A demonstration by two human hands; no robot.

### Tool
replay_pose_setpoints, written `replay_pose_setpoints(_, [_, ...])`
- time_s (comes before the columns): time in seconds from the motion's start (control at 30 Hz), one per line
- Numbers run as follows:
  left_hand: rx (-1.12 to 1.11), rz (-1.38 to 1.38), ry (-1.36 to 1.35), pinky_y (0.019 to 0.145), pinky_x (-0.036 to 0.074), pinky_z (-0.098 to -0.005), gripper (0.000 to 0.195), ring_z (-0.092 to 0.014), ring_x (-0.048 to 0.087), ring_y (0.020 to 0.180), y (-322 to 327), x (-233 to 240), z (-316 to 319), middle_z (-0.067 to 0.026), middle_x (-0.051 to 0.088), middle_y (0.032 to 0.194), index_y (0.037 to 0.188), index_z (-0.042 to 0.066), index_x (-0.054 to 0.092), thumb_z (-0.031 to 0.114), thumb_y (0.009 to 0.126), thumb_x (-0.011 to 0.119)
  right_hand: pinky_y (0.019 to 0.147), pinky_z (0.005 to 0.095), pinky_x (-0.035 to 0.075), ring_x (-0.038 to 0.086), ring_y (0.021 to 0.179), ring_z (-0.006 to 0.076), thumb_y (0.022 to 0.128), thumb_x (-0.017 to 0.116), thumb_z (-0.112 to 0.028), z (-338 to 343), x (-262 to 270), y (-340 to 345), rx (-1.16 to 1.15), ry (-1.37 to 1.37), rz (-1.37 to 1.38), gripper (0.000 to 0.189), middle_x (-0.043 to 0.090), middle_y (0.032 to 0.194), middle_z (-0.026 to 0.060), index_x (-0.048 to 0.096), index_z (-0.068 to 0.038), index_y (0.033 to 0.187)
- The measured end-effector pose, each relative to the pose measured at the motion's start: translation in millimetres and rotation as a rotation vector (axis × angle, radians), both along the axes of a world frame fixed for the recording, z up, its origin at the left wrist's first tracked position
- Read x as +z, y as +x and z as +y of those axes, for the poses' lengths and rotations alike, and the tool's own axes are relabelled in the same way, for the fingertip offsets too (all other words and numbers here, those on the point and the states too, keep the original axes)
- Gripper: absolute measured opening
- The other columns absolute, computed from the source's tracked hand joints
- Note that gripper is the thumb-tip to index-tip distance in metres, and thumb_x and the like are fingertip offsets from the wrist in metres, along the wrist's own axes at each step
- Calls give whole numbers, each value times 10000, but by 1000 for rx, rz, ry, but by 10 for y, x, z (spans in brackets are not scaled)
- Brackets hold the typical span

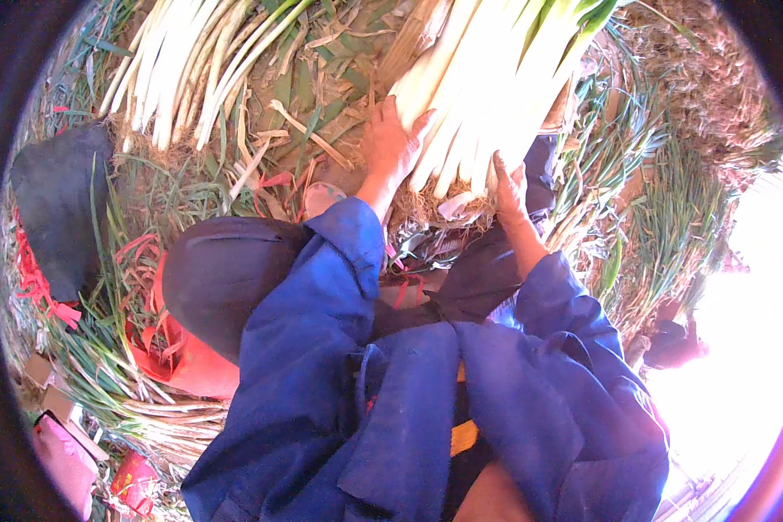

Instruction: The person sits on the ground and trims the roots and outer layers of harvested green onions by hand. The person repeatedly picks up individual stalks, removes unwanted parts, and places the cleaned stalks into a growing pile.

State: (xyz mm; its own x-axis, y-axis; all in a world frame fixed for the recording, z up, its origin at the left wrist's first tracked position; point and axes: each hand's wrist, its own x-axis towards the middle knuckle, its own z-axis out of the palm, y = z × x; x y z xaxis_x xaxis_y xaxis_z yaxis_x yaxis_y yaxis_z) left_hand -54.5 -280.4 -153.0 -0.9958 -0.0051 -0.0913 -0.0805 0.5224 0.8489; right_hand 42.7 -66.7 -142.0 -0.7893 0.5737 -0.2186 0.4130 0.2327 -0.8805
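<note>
Before my knees lies a thick bundle of green onions (489, 91), their white stalks lit very brightly and their roots pointing towards me. My left hand (391, 140) rests against the bundle's left side, with the thumb over the outer stalks. On the other side my right hand (510, 192) presses the stalks near the root ends, thumb up. The bundle sits between both palms. Just under the roots is a small whitish scrap (455, 205). The bundle's leafy ends run out of view at the top.
More green onions (176, 72) lie at the upper left on leaf-strewn ground. Red ties (147, 261) and a red bag (196, 362) are by my left knee. A dark cloth-like piece (62, 202) lies farther left. Heaped onions (672, 222) line the right. Cardboard (55, 391) stands lower left.
</note>
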Motion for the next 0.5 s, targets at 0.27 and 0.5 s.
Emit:
replay_pose_setpoints(0.27, [663,-341,224,925,373,-471,557,-397,492,1089,396,-11,-259,-277,522,1137,1029,-84,532,454,886,544,1014,403,332,424,1189,343,830,693,-274,-141,360,-129,81,520,280,573,446,1255,224,464,52,1242])
replay_pose_setpoints(0.5, [240,-384,217,718,439,-510,470,-451,592,768,1009,387,-120,-263,605,754,840,-37,538,430,869,577,728,351,479,600,763,250,814,643,-96,-719,851,47,300,463,136,160,600,828,140,608,13,925])
